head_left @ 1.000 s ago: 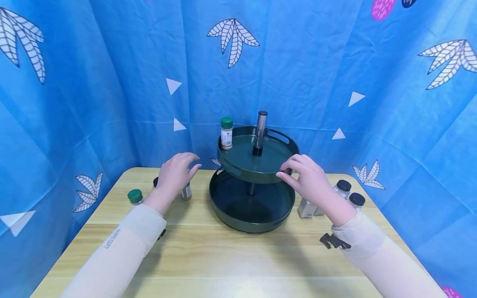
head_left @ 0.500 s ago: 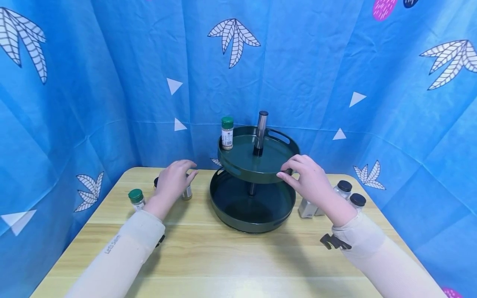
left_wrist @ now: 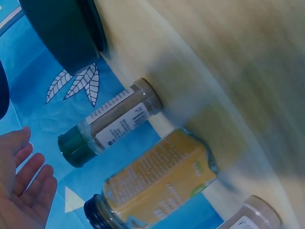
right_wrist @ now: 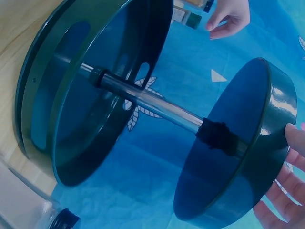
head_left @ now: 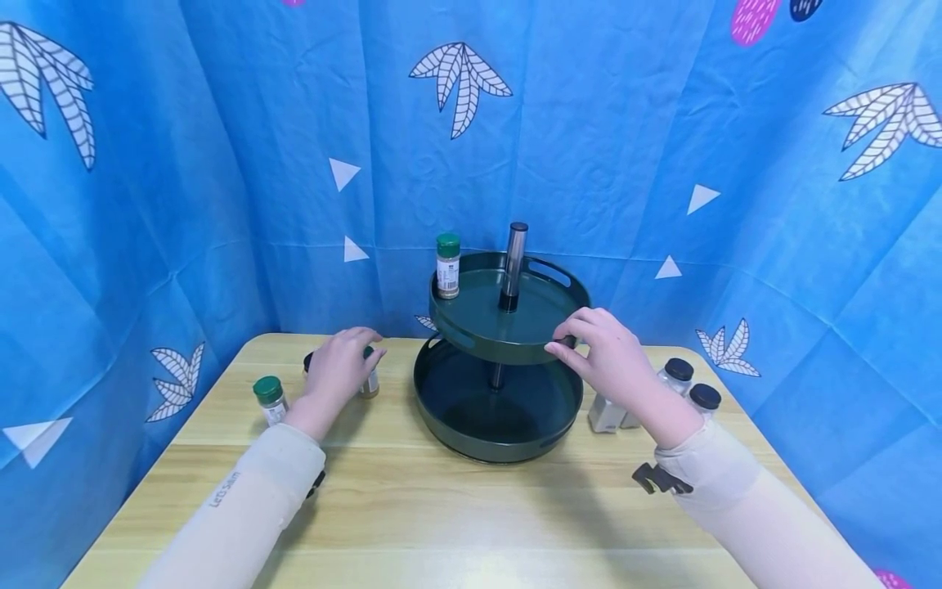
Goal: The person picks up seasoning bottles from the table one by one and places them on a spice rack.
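Observation:
My left hand [head_left: 337, 368], fingers loosely bent and holding nothing, hovers over the jars at the table's left. Nearest to its fingertips is a green-capped spice jar [left_wrist: 109, 126], upright on the table and partly hidden by the hand in the head view. Beside that jar is a dark-lidded jar with yellow contents [left_wrist: 159, 179]. With thumb and fingers, my right hand [head_left: 605, 353] grips the front right rim of a dark green two-tier tray stand's upper tray [head_left: 508, 352]. Another green-capped spice jar [head_left: 448, 270] stands on this tray, left of the metal post [head_left: 516, 262].
The stand's lower tray [head_left: 489, 421] rests on the wooden table [head_left: 412, 523]. Farther left is one more green-capped jar [head_left: 271, 399]. Several clear jars with black lids [head_left: 677, 372] stand at the right, partly behind my right forearm. A blue patterned curtain [head_left: 294, 164] surrounds the table.
My left hand has lowered and shifted slightly left, baring the green cap of the jar by its fingertips. The right hand keeps its grip on the rim; the stand has not moved.

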Demonstrator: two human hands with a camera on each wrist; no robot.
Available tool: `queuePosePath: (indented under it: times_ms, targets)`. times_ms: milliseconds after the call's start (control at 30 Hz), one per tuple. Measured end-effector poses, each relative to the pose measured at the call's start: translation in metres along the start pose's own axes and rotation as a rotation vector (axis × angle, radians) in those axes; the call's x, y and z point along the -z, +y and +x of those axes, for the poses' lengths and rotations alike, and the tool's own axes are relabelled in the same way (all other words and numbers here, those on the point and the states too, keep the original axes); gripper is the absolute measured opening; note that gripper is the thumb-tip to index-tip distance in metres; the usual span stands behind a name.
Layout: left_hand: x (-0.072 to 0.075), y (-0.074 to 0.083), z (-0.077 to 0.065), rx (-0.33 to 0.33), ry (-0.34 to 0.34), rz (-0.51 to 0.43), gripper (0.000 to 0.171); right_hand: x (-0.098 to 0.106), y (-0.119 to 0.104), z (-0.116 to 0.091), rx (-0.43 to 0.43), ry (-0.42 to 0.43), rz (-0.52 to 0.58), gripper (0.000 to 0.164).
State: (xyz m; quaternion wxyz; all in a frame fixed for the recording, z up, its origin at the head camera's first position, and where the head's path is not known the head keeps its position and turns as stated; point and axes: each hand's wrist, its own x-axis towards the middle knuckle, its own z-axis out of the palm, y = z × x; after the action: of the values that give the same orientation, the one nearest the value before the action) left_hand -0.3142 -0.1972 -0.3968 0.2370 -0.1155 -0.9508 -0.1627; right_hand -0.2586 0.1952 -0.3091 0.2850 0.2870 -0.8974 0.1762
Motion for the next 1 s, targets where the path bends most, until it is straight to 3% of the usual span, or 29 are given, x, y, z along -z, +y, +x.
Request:
queuePosePath:
  times_ms: [567, 1000]
  targets:
    - [-0.012, -0.01, -0.007, 0.056, -0.068, 0.004, 0.029, -0.001, 0.001, -0.001, 0.008, 0.008, -0.001, 0.017]
    - [-0.022, -0.018, -0.009, -0.004, -0.021, 0.044, 0.027, -0.002, 0.001, -0.002, 0.016, 0.021, 0.004, 0.016]
